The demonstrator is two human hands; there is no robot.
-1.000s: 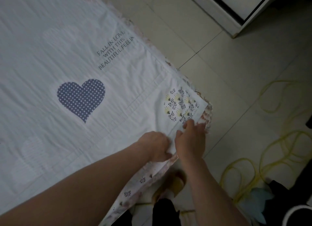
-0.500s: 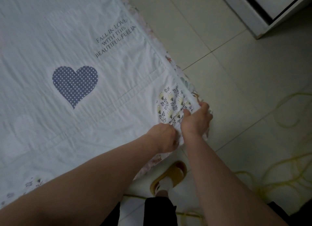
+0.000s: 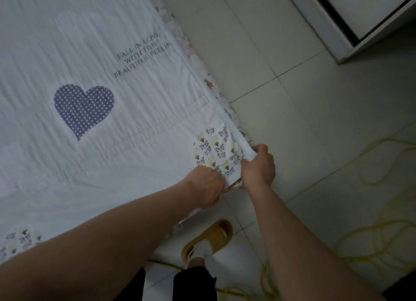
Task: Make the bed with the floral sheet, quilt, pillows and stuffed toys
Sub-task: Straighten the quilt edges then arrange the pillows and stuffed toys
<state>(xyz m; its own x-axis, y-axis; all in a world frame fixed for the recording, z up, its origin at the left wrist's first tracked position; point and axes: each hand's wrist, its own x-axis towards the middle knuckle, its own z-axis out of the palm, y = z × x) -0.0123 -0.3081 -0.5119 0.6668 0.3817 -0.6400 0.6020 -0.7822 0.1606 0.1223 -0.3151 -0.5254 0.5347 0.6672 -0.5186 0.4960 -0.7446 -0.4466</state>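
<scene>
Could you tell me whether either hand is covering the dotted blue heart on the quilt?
No: the heart lies bare, while the left hand and right hand grip the quilt at its corner.

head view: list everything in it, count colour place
quilt: one, white with blue heart, spread at left
sheet: one, floral, under the quilt's right edge
floor: one, pale tile, right
cord: count unclear, yellow, looped lower right
cabinet: one, white, top right
slipper: one, tan, below the quilt corner
left hand: one, bare, gripping the quilt's near edge
right hand: one, bare, pinching the quilt corner
</scene>
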